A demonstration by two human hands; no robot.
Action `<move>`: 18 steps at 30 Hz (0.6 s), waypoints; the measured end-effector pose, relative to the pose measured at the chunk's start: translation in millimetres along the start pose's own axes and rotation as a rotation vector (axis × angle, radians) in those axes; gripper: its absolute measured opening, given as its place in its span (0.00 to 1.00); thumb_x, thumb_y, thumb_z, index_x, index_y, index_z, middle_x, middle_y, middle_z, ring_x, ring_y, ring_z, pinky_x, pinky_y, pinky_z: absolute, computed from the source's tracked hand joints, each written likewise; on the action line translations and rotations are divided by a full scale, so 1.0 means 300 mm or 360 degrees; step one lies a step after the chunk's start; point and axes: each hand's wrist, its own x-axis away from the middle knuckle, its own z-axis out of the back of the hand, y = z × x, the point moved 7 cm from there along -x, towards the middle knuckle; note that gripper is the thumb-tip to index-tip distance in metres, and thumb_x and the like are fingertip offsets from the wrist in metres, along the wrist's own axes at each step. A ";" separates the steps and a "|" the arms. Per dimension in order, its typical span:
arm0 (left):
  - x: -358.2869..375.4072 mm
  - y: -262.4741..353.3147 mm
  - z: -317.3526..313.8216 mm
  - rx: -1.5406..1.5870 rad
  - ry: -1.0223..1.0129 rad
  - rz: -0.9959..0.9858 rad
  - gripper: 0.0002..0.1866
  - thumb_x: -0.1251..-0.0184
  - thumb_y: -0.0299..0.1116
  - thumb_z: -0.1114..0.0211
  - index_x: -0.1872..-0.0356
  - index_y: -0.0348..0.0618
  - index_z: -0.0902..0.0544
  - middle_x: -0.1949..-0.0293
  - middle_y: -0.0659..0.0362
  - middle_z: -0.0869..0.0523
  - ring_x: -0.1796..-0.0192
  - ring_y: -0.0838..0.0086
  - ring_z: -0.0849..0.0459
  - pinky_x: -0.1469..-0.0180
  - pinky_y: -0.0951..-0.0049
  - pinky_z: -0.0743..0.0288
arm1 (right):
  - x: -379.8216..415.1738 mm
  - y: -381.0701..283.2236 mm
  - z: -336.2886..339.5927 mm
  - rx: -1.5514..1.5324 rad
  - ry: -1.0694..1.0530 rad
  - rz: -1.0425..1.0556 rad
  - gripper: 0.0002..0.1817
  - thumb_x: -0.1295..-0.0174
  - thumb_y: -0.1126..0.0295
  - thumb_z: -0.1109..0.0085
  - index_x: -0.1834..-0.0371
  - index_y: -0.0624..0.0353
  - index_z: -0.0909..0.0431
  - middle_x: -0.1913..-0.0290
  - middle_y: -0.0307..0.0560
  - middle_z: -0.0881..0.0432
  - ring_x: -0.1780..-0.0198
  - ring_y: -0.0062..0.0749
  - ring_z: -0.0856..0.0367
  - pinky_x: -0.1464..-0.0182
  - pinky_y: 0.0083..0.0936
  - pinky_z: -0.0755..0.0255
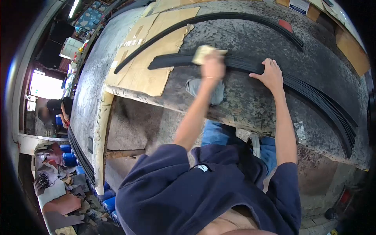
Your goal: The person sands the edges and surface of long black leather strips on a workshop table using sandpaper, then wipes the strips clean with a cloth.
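A bundle of long black strips (pixel 313 92) lies across the dark worktable, its layers fanned apart toward the right end. My right hand (pixel 271 75) straddles the bundle, thumb at the near edge and fingertips at the far edge, holding it against the table. Blurred by motion, my left hand (pixel 213 67) is closed on a pale yellow pad (pixel 202 54) over the strips' left part. Whether the pad is cloth or sponge I cannot tell. Just below my left wrist, a grey cloth (pixel 192 87) lies near the table's front edge.
Farther back, another curved black strip bundle (pixel 219 16) arcs over the cardboard sheet (pixel 152 76) and table. A small red piece (pixel 285 26) lies beside it. At far left, a person (pixel 58 109) stands by the table. Scraps (pixel 64 203) and blue containers (pixel 109 204) lie below.
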 end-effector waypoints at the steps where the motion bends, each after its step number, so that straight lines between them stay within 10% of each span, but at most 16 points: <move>1: -0.012 0.229 0.004 0.0045 -0.0106 -0.0166 0.12 0.37 0.28 0.42 0.58 0.40 0.12 0.49 0.47 0.13 0.44 0.52 0.16 0.37 0.52 0.27 | 0.003 -0.003 0.005 -0.0009 0.0036 0.0035 0.40 0.57 0.41 0.19 0.51 0.60 0.23 0.51 0.48 0.19 0.46 0.44 0.19 0.44 0.39 0.23; 4: -0.010 0.444 0.005 0.0317 0.0125 -0.0391 0.14 0.31 0.32 0.39 0.48 0.40 0.15 0.49 0.48 0.12 0.43 0.57 0.14 0.39 0.53 0.25 | -0.005 0.011 0.010 -0.0011 0.0073 0.0105 0.40 0.58 0.41 0.19 0.51 0.60 0.23 0.51 0.48 0.19 0.46 0.45 0.19 0.46 0.40 0.23; 5: -0.023 0.376 -0.016 0.0207 -0.0249 -0.0197 0.14 0.31 0.31 0.39 0.47 0.41 0.16 0.52 0.47 0.11 0.48 0.55 0.12 0.44 0.52 0.21 | -0.008 0.011 -0.004 -0.0027 0.0067 0.0121 0.40 0.58 0.41 0.19 0.51 0.60 0.23 0.52 0.48 0.19 0.47 0.45 0.19 0.46 0.40 0.22; 7: -0.018 0.126 0.056 -0.0010 -0.0563 0.0064 0.15 0.31 0.30 0.41 0.45 0.42 0.19 0.60 0.47 0.10 0.61 0.51 0.10 0.59 0.50 0.16 | -0.008 -0.008 0.011 -0.0004 0.0046 0.0066 0.40 0.58 0.41 0.19 0.52 0.60 0.23 0.52 0.48 0.19 0.47 0.45 0.19 0.46 0.40 0.22; 12: 0.008 -0.644 0.303 -0.0064 -0.0049 0.0648 0.15 0.33 0.26 0.48 0.54 0.41 0.14 0.48 0.47 0.13 0.47 0.49 0.13 0.42 0.50 0.23 | 0.001 -0.007 0.016 -0.0017 0.0087 0.0046 0.41 0.59 0.40 0.19 0.52 0.61 0.24 0.53 0.48 0.19 0.47 0.45 0.19 0.46 0.39 0.23; 16: -0.032 -0.171 0.075 -0.0093 -0.0612 0.0253 0.15 0.37 0.28 0.42 0.51 0.38 0.16 0.52 0.47 0.14 0.49 0.51 0.16 0.42 0.49 0.25 | -0.006 -0.009 0.040 -0.0015 0.0108 0.0011 0.40 0.58 0.40 0.19 0.53 0.60 0.23 0.53 0.47 0.19 0.46 0.45 0.19 0.45 0.40 0.23; 17: 0.011 0.037 0.020 0.0021 -0.0014 -0.0225 0.18 0.39 0.28 0.40 0.48 0.39 0.16 0.47 0.44 0.14 0.43 0.51 0.17 0.38 0.51 0.26 | 0.004 -0.012 0.029 -0.0039 0.0110 0.0038 0.39 0.57 0.41 0.19 0.53 0.60 0.23 0.53 0.47 0.19 0.46 0.45 0.19 0.44 0.41 0.24; 18: 0.011 0.239 0.020 0.0285 -0.0337 0.0037 0.20 0.38 0.29 0.37 0.45 0.37 0.16 0.41 0.43 0.16 0.36 0.50 0.21 0.31 0.52 0.30 | 0.024 -0.009 0.010 -0.0039 0.0081 0.0037 0.39 0.57 0.41 0.19 0.53 0.60 0.23 0.53 0.47 0.19 0.46 0.45 0.19 0.44 0.41 0.24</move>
